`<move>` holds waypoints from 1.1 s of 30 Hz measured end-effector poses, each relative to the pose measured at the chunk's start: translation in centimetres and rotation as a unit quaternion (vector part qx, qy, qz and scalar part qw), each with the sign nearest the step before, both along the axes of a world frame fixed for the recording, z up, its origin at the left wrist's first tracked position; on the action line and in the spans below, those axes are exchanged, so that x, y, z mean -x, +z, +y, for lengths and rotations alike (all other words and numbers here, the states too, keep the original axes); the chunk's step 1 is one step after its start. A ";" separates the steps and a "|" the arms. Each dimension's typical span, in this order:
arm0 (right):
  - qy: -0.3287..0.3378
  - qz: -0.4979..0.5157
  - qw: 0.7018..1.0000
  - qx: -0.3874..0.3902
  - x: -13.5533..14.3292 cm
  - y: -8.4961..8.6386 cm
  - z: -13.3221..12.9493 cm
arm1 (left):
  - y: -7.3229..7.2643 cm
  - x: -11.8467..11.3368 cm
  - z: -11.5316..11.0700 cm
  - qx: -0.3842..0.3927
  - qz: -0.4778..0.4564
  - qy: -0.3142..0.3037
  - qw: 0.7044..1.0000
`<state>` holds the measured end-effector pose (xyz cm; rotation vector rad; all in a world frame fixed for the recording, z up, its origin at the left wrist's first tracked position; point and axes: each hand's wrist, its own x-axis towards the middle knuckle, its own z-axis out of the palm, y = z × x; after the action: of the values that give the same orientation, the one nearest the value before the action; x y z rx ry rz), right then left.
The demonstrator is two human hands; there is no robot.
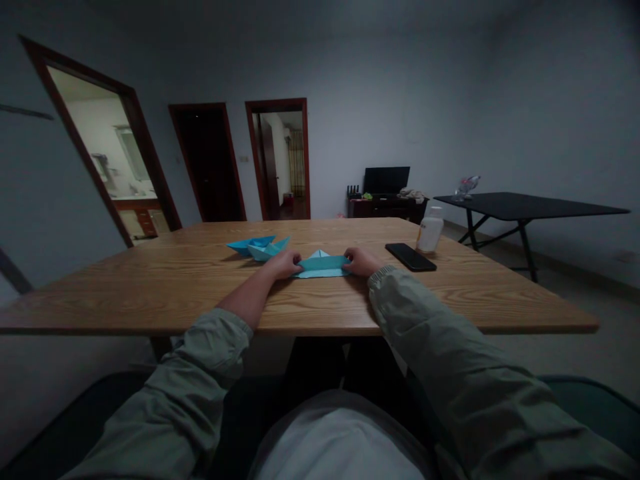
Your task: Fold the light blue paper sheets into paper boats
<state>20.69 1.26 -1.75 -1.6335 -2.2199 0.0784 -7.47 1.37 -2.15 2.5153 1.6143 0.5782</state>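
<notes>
A light blue folded paper (323, 267) lies on the wooden table (320, 303), with a small pointed peak at its far side and a long band along the near side. My left hand (286, 264) pinches its left end. At the right end, the fingers of my right hand (361, 261) are closed on the same paper. Two folded paper boats, one darker blue (245, 247) and one lighter blue (269, 250), stand side by side just beyond and left of my left hand.
To the right of my right hand lies a black phone (411, 257), with a white bottle (430, 230) upright behind it. A black folding table (525, 205) stands farther right. Against the back wall is a dark cabinet with a screen (387, 180).
</notes>
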 end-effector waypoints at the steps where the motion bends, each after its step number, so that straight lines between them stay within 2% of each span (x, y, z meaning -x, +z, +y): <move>1: 0.004 0.000 1.000 -0.007 0.0 0.1 -0.1 | 0.0 0.0 -0.1 0.000 0.002 0.003 1.000; 8: 0.033 0.021 0.999 0.006 0.5 0.6 -0.8 | 0.4 -0.1 -0.5 0.014 -0.026 0.004 1.000; 16: 0.013 0.088 0.996 0.020 0.5 0.3 0.0 | 0.4 -0.1 0.4 0.028 -0.105 0.018 0.994; 19: 0.000 0.068 0.998 0.005 0.4 0.3 0.1 | 0.5 0.0 0.4 0.047 -0.119 0.019 0.992; 24: -0.017 0.000 1.000 -0.018 0.3 -0.1 -0.1 | 0.7 -0.1 0.1 0.148 -0.123 -0.005 0.981; 27: -0.019 -0.035 0.999 -0.030 0.6 0.0 -0.4 | 0.6 0.0 0.2 0.132 -0.104 0.005 0.986; 33: -0.005 -0.062 0.998 -0.014 0.7 0.5 -0.7 | 0.3 0.1 0.4 0.088 -0.052 0.071 0.992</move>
<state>20.01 0.52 -1.24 -1.6762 -2.2934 -0.0593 -7.56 1.77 -1.87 2.2216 1.7334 0.5450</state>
